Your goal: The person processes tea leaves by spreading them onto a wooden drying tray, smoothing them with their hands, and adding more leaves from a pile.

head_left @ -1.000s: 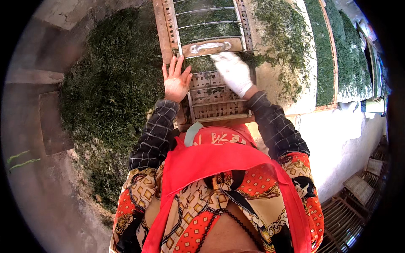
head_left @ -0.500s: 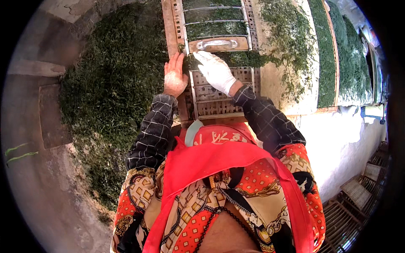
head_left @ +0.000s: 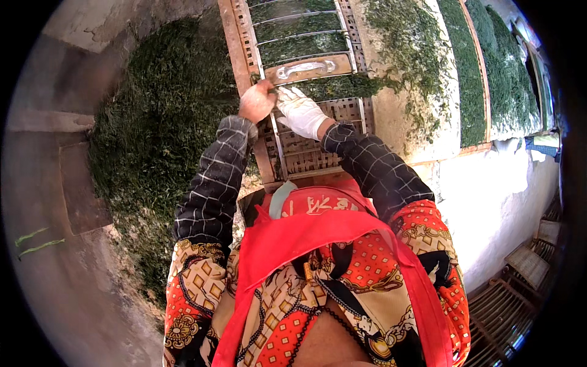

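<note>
A metal-runged frame (head_left: 299,43) lies over a perforated tray (head_left: 312,160), with dark green shredded leafy strands (head_left: 287,29) beneath its rungs. Across the frame sits a wooden board with a metal handle (head_left: 312,68). A band of the same green strands (head_left: 339,87) runs along the board's near edge. At the left end of that band my bare left hand (head_left: 257,101) has its fingers curled in by the frame's rail; what they pinch, if anything, is hidden. My right hand (head_left: 299,114), in a white glove, lies just right of it, fingers stretched out against the band.
A large heap of green strands (head_left: 165,116) rises to the left. On the right, a pale slab (head_left: 397,122) carries scattered strands, with more green layers (head_left: 468,85) beyond a wooden strip. Slatted bamboo racks (head_left: 501,312) stand at the lower right.
My left hand, which lay flat on the left rail, has curled its fingers in toward the band. My right hand has shifted slightly down, its fingers on the band's near edge.
</note>
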`<state>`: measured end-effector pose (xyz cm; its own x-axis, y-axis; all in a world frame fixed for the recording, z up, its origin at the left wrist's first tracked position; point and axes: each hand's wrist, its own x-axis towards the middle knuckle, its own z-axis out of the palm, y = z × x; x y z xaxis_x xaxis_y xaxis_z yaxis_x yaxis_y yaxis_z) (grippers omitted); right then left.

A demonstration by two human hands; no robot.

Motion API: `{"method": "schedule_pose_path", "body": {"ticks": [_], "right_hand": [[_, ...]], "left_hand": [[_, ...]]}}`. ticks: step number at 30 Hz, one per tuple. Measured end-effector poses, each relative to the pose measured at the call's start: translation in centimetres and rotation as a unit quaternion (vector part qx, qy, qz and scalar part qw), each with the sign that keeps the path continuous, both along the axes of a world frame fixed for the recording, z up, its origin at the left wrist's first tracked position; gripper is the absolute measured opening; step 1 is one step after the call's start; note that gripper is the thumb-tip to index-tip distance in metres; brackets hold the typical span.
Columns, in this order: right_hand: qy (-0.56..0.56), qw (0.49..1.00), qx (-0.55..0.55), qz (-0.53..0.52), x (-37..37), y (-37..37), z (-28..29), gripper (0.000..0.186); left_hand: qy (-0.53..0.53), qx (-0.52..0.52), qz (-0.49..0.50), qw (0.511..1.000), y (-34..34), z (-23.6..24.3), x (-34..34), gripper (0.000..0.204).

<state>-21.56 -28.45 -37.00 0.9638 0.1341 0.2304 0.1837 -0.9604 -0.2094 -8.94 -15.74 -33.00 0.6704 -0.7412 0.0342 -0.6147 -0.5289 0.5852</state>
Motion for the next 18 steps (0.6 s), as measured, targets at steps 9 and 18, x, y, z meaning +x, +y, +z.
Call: {"method": "schedule_pose_path", "body": {"ticks": [9, 18], "right_hand": [[0.014, 0.999, 0.031, 0.037, 0.1, -0.9, -0.6, 0.041], [0.104, 0.994, 0.032, 0.012, 0.1, -0.4, 2.2, 0.041]], "left_hand": [[0.076, 0.113, -0.167, 0.977, -7.2, 10.5, -3.2, 0.059], [-0.105, 0.105, 0.005, 0.989, 2.2, 0.4, -2.2, 0.086]]}}
